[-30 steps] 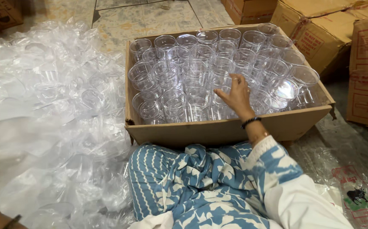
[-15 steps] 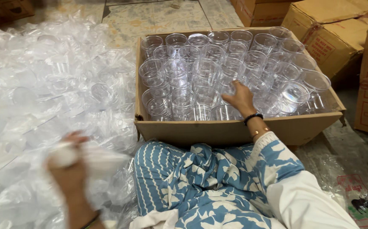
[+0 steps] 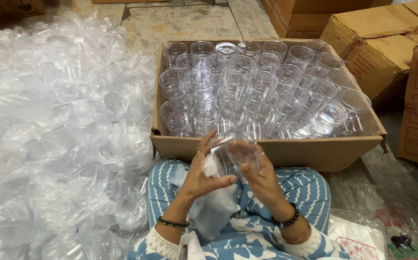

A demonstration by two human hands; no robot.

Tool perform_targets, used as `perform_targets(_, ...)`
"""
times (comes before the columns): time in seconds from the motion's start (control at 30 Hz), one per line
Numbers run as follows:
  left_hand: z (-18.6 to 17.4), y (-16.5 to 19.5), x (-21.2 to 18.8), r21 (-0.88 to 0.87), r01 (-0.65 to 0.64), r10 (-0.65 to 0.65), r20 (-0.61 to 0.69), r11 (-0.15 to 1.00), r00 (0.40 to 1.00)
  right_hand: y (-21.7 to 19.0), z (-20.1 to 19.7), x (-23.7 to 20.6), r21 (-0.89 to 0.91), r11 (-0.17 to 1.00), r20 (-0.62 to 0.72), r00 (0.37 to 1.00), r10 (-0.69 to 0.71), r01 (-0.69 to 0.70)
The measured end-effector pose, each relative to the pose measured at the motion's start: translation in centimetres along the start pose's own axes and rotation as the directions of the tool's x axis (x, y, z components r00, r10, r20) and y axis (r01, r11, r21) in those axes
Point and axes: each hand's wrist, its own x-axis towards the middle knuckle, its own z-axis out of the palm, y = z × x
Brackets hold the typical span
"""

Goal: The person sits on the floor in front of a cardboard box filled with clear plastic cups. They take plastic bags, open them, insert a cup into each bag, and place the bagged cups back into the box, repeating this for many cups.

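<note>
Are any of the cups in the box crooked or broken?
Yes, crooked: the clear cups at the right end of the cardboard box lean over, while the others stand upright in rows. None looks broken. Both hands hold one cup.

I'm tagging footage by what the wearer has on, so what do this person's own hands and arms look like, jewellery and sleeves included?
Both arms are bare from wrist to near the elbow. The left hand wears a thin ring, and its wrist a slim dark bangle with green. The right hand also shows a ring; its wrist carries a black beaded bracelet. The sleeves are blue-and-white patterned cloth edged in white lace.
</note>
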Motion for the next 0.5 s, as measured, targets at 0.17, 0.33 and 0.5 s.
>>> perform_targets(0.17, -1.2, 0.5, -1.4, -0.469, 0.25, -0.247, 0.07, 0.847, 0.967, -1.3, -4.7, -0.5, 0.211, 0.977, -0.144, 0.988, 0.06, -0.029)
perform_targets(0.33, -1.2, 0.7, -2.6, -0.625, 0.381, -0.305, 0.23, 0.681, 0.924, 2.2, -3.7, -0.6, 0.019, 0.996, -0.126, 0.988, 0.091, -0.089)
perform_targets(0.5, -0.2, 1.3, -3.0, -0.51, 0.39, -0.396, 0.103, 0.767, 0.913, 0.7, -3.0, -1.1, -0.106, 0.973, 0.113, 0.97, 0.216, -0.204)
